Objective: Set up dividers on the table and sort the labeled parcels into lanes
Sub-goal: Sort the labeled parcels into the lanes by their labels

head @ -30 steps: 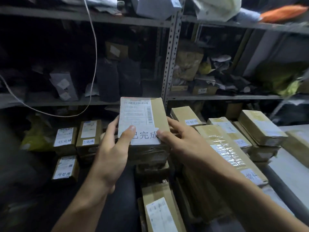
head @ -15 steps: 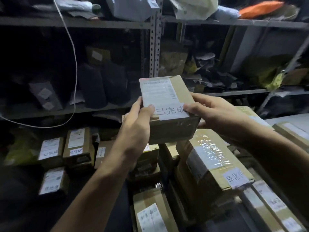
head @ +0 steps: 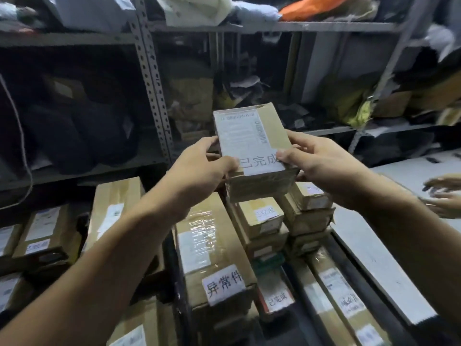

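Before cluttered shelving (head: 152,78), a labeled parcel (head: 252,146) is clasped at nine by the left hand (head: 199,171) and at three by the right hand (head: 321,166).

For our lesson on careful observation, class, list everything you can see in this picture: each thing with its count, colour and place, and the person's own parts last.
Held parcel: one, brown with a white label, raised at centre between both hands.
Long parcel: one, brown, taped, white tag at its near end, below the held parcel.
Stacked small parcels: several, brown with white tags, right of the long parcel.
Left parcels: several, brown with white labels, lower left.
Metal shelving: grey, behind, holding dark bags and packages.
Orange bag: one, top shelf.
White table: one, at the right.
Another person's hands: right edge, above the table.
Left hand: grips the held parcel's left side.
Right hand: grips its right side.
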Action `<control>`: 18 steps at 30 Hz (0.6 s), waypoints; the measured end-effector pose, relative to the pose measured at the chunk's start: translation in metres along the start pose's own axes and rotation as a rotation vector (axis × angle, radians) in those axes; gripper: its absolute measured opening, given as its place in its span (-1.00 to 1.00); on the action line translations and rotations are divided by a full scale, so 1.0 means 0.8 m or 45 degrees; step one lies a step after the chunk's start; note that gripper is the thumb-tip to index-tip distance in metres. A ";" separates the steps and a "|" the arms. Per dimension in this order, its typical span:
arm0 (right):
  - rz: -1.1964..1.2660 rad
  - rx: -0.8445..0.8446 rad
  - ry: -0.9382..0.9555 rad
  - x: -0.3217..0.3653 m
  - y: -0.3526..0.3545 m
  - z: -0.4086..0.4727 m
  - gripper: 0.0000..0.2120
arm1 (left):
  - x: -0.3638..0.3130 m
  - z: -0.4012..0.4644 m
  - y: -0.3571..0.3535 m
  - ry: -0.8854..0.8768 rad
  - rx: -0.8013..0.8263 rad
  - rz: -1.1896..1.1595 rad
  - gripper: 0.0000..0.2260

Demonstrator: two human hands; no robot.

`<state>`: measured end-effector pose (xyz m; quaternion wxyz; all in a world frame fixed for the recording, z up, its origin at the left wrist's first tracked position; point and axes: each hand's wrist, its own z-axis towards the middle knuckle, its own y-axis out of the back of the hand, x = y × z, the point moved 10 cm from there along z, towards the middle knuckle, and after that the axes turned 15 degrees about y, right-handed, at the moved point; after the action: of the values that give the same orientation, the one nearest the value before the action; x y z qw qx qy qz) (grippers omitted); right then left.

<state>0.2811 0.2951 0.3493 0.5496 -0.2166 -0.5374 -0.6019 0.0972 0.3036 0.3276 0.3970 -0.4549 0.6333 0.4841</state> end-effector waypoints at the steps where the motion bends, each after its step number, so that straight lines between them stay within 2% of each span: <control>1: 0.006 -0.023 0.000 -0.012 0.014 -0.003 -0.75 | -0.005 0.007 -0.017 0.013 0.014 0.005 -0.61; 10: 0.082 -0.039 -0.029 -0.084 0.071 -0.030 -0.75 | -0.004 0.033 -0.098 0.098 0.019 0.153 -0.72; 18: 0.105 0.012 -0.151 -0.132 0.082 -0.067 -0.61 | 0.019 0.021 -0.151 0.136 0.158 0.397 -0.61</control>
<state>0.3897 0.3047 0.2685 0.5423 -0.2712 -0.5623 -0.5623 0.2102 0.3031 0.2795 0.3103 -0.3507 0.7451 0.4749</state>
